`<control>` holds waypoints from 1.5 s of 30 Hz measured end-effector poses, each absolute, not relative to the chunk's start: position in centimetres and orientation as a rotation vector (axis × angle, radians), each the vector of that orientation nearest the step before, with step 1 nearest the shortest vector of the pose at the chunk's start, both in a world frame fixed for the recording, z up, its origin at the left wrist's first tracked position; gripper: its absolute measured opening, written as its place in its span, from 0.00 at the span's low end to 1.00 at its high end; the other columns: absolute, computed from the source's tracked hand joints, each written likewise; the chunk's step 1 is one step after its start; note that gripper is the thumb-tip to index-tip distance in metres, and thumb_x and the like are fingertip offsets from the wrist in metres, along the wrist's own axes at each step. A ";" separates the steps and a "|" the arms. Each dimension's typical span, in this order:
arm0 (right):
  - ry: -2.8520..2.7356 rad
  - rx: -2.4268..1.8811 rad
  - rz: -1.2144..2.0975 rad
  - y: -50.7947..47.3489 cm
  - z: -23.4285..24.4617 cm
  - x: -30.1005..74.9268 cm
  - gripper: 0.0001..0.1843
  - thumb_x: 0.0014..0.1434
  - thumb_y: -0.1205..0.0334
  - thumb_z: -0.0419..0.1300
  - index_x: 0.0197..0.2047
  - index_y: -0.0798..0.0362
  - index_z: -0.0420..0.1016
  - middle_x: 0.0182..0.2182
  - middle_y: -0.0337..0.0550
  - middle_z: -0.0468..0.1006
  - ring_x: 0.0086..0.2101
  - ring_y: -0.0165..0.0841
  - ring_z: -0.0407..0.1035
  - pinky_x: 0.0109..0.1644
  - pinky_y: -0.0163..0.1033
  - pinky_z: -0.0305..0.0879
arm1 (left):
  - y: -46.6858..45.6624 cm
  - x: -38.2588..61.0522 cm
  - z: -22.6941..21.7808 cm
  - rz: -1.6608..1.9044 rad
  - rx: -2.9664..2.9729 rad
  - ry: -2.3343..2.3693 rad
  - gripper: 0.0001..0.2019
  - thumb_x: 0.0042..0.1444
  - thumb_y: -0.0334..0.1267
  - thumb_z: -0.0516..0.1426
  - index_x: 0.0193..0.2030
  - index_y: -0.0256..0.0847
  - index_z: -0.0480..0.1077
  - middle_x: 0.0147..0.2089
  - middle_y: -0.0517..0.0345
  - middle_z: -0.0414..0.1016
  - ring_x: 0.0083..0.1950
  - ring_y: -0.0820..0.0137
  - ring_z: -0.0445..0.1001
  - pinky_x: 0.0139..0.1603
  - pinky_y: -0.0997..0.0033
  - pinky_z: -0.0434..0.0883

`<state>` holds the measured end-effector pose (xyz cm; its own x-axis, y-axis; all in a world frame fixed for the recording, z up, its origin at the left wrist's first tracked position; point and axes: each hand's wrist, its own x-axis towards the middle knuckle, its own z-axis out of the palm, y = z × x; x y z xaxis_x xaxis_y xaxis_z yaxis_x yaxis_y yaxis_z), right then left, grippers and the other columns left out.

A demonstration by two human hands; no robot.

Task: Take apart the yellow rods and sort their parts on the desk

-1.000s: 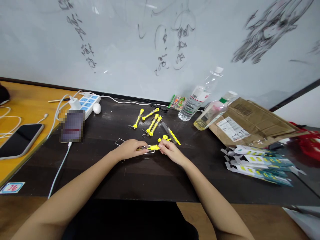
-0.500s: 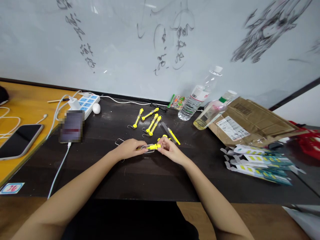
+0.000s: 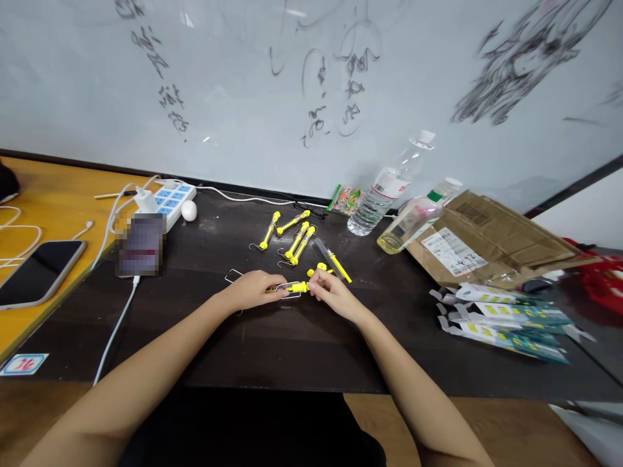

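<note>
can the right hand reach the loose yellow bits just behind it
Probably yes: the loose yellow bits lie just beyond the right hand with nothing between. But its fingers pinch the yellow tool that the left hand also holds, so it would need to let go first.

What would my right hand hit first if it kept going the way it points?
The right hand points left and slightly away, pinching the yellow tool. Straight on, it would likely meet the left hand gripping the same tool, though depth is unclear.
</note>
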<state>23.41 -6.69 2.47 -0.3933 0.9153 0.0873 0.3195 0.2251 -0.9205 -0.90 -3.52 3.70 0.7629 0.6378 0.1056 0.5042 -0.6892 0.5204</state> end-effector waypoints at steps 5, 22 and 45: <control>-1.831 -1.090 1.155 -6.8 2.6 23.4 0.14 0.57 0.51 0.60 0.37 0.52 0.64 0.26 0.35 0.63 0.26 0.27 0.59 0.32 0.35 0.58 | -3.5 -0.9 3.8 0.378 2.484 0.858 0.17 0.62 0.50 0.48 0.39 0.41 0.72 0.24 0.62 0.68 0.25 0.74 0.65 0.27 0.77 0.54; -1.950 -1.183 1.052 -6.5 2.2 23.5 0.22 0.63 0.46 0.49 0.25 0.53 0.61 0.23 0.37 0.65 0.25 0.27 0.58 0.31 0.35 0.55 | -3.7 -0.9 3.9 0.371 2.490 0.854 0.18 0.62 0.51 0.47 0.40 0.41 0.72 0.25 0.61 0.69 0.25 0.74 0.65 0.27 0.76 0.54; -1.892 -1.188 1.147 -6.8 2.4 23.4 0.23 0.64 0.44 0.46 0.27 0.53 0.62 0.22 0.35 0.64 0.21 0.24 0.57 0.26 0.32 0.54 | -3.9 -0.8 4.1 0.385 2.483 0.854 0.18 0.62 0.50 0.48 0.41 0.41 0.72 0.26 0.61 0.70 0.26 0.74 0.65 0.28 0.77 0.54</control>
<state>23.42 -6.77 2.44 -0.4034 0.9134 0.0535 0.3750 0.2184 -0.9009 -0.79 -3.88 4.14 0.7654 0.6349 0.1050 0.4988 -0.6884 0.5265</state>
